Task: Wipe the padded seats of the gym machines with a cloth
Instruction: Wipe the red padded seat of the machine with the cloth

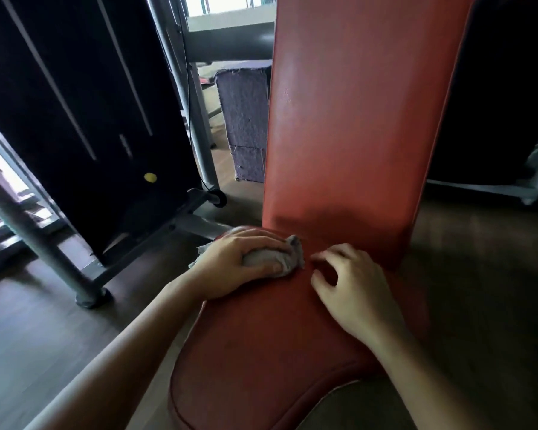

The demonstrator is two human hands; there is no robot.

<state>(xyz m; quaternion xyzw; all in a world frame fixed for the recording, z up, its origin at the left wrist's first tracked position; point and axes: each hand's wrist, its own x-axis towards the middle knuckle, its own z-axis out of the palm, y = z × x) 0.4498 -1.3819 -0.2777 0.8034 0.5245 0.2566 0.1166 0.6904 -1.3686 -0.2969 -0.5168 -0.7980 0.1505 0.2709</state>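
A red padded seat (261,352) runs from the lower middle up to a tall red backrest (354,119). My left hand (239,262) grips a bunched grey cloth (280,259) and presses it onto the back of the seat, close to where the seat meets the backrest. My right hand (354,290) hovers just right of the cloth, fingers loosely curled over the seat, holding nothing.
A dark weight stack housing (84,113) with a yellow pin stands at the left, framed by grey steel posts (35,243). A purple foam block (246,119) sits behind the backrest. Another dark machine (503,103) is at the right. The floor is brown wood.
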